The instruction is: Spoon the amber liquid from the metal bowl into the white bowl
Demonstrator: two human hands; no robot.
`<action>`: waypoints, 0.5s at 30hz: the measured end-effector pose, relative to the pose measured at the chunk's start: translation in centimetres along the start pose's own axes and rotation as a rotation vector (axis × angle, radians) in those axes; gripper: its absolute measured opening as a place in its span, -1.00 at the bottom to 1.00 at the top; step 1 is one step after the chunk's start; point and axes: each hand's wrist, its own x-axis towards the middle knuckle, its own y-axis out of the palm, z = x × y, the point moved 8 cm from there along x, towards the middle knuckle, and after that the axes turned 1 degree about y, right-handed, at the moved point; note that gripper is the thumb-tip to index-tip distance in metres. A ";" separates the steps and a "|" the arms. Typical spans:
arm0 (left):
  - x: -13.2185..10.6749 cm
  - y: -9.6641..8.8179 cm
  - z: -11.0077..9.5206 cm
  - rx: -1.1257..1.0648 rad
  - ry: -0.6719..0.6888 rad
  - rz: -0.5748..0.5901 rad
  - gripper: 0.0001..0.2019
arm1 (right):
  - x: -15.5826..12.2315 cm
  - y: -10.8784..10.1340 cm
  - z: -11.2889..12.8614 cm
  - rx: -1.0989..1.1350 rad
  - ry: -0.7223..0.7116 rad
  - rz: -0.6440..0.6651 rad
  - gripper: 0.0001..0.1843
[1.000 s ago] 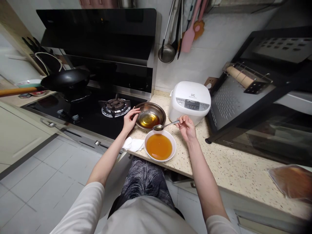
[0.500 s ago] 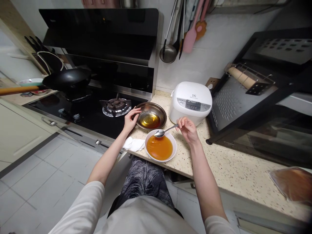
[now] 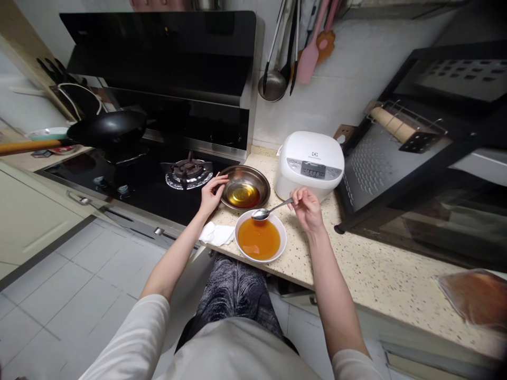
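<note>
My right hand (image 3: 307,208) pinches the handle of a metal spoon (image 3: 260,214). The spoon's bowl is over the far part of a white bowl (image 3: 282,248) that is filled with orange-brown liquid (image 3: 257,237). Whether it touches the liquid is hard to tell. Behind the white bowl, a wide stainless-steel bowl (image 3: 257,178) has a shallow pool of yellow oil-like liquid (image 3: 243,196) in its bottom. The fingers of my left hand (image 3: 213,195) are closed at its left rim. Next to the white bowl lies a crumpled white cloth or tissue (image 3: 217,234).
A white rice cooker (image 3: 311,163) stands behind my right hand. To the left is a gas burner (image 3: 187,171), with a black wok (image 3: 109,129) farther along. A black metal rack (image 3: 368,158) is at right, and a bagged brown item (image 3: 475,296) lies on the counter (image 3: 380,269).
The spoon and my right hand have shifted very slightly to the right. My left hand stays at the steel bowl's rim, and the bowls have not visibly moved.
</note>
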 end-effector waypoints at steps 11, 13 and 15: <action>0.0 0.0 0.1 0.012 -0.003 0.003 -0.82 | 0.6 -1.6 -2.4 0.071 0.005 -0.178 -0.70; 0.0 0.0 0.0 0.016 -0.002 0.004 -0.82 | 0.6 -1.5 -2.9 0.038 -0.004 -0.178 -0.68; 0.0 0.0 -0.1 0.018 -0.001 0.007 -0.82 | 0.5 -1.4 -3.5 -0.019 0.003 -0.173 -0.66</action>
